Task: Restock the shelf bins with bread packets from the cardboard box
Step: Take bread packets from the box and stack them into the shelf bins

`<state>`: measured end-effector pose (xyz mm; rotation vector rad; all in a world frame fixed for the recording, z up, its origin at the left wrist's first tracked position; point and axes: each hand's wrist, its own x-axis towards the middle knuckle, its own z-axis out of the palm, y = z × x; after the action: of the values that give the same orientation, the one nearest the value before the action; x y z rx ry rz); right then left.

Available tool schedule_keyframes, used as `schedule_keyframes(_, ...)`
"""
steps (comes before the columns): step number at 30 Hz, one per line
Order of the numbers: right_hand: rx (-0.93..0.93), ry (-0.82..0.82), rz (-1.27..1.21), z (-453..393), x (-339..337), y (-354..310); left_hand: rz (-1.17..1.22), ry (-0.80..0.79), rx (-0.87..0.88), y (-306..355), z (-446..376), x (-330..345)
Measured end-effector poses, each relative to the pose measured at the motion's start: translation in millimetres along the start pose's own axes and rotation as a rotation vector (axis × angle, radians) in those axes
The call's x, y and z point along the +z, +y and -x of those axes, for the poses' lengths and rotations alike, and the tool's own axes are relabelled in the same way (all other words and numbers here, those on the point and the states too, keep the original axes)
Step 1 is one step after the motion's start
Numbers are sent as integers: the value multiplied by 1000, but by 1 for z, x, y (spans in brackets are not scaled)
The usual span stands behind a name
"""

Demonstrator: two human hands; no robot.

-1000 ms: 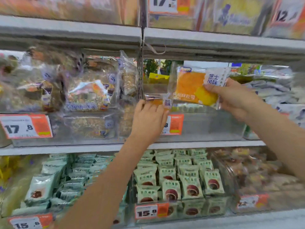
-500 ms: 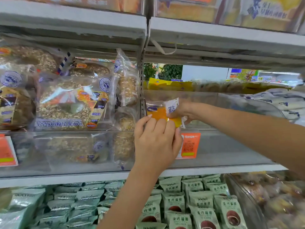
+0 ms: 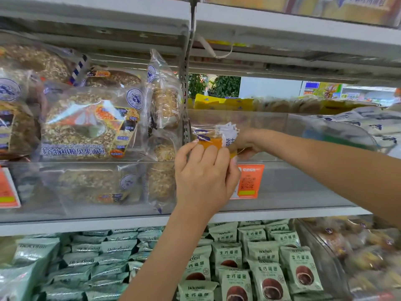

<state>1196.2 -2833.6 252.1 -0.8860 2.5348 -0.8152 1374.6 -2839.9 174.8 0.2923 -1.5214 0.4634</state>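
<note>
Orange bread packets (image 3: 213,137) in clear wrap with white label ends stand upright at the left end of a clear plastic shelf bin (image 3: 293,183). My left hand (image 3: 204,177) reaches up from below and pinches the front of these packets at the bin's front wall. My right hand (image 3: 247,144) comes in from the right, inside the bin, and holds the packets from behind. The rest of this bin looks bare. The cardboard box is out of sight.
Left of the metal upright (image 3: 185,88), a bin holds large grain bagel bread bags (image 3: 86,124). Below, green packets (image 3: 269,263) fill the lower shelf bins. An orange price tag (image 3: 248,181) hangs on the bin front. More pale packets (image 3: 373,124) lie at the right.
My right hand has carried the orange packet down and left into the bin's left end. My left hand has risen to pinch the packets. The camera has moved closer and upward.
</note>
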Motion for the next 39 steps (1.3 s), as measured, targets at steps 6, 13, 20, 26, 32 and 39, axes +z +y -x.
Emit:
schedule_keyframes(6, -11, 123, -2, 22, -20, -5, -1, -54, -12, -1, -3, -3)
schedule_keyframes(13, -617, 697, -268, 111, -20, 25, -56, -307, 98, -6, -5, -21)
schedule_keyframes(20, -750, 856, -345, 221, 58, 123, 78, -381, 260, 16, 86, -90)
schedule_keyframes(26, -480, 367, -162, 263, 197, 250, 184, -818, 148, 59, 220, -169)
schedule_keyframes(32, -96, -303, 156, 287, 291, 356, 188, -1543, -57, 75, 316, -235)
schedule_keyframes(39, 67, -675, 333, 320, 332, 388, 208, -1987, -140, 84, 361, -269)
